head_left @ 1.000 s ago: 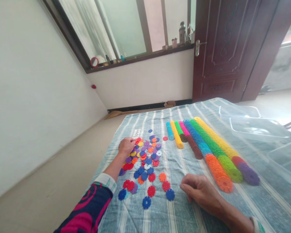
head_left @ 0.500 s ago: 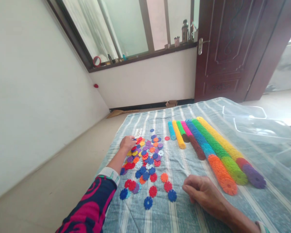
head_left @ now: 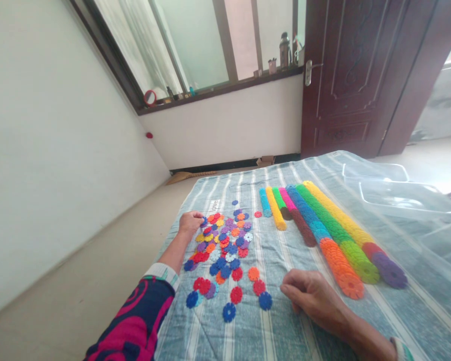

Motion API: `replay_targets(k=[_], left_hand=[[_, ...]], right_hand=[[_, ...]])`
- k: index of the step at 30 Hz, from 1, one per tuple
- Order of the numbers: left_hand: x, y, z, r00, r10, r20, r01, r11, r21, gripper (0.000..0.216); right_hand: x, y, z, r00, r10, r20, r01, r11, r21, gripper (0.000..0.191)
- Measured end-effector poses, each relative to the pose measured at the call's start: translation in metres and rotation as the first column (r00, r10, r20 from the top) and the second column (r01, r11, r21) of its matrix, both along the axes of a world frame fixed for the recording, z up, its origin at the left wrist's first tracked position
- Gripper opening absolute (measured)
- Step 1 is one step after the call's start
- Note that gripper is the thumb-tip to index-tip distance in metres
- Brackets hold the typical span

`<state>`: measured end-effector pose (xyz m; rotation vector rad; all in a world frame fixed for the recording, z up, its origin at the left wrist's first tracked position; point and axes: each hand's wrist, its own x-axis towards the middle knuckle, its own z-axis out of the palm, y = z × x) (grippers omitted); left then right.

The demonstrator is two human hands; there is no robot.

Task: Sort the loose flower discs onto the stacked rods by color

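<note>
My left hand rests at the far left edge of a scatter of loose coloured flower-shaped discs, its fingers curled in a pinch on something I cannot make out. My right hand lies on the striped cloth near me, fingers curled under, just right of a blue disc and a red disc. To the right of the scatter lie several long rolls of stacked discs in blue, yellow, green, pink, orange and purple.
Clear plastic boxes and lids stand on the cloth at the right. The cloth's left edge drops to a bare floor. A dark wooden door and a window sill with small bottles are behind.
My left hand has drawn slightly left, off the top of the disc scatter to its edge. My right hand has stayed in place.
</note>
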<state>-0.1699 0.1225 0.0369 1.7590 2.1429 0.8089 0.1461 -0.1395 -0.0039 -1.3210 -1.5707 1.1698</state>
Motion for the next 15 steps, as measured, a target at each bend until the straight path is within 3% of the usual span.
replay_targets(k=[8, 15], left_hand=[[-0.007, -0.012, 0.004, 0.995, 0.052, 0.088, -0.049, 0.998, -0.036, 0.009], [-0.008, -0.024, 0.017, 0.978, 0.036, 0.203, -0.013, 0.994, -0.112, 0.011]], right_hand=[[0.0, -0.001, -0.002, 1.0, 0.005, -0.021, -0.005, 1.0, -0.008, 0.021], [0.0, -0.001, -0.001, 1.0, -0.001, -0.002, 0.001, 1.0, -0.002, 0.022]])
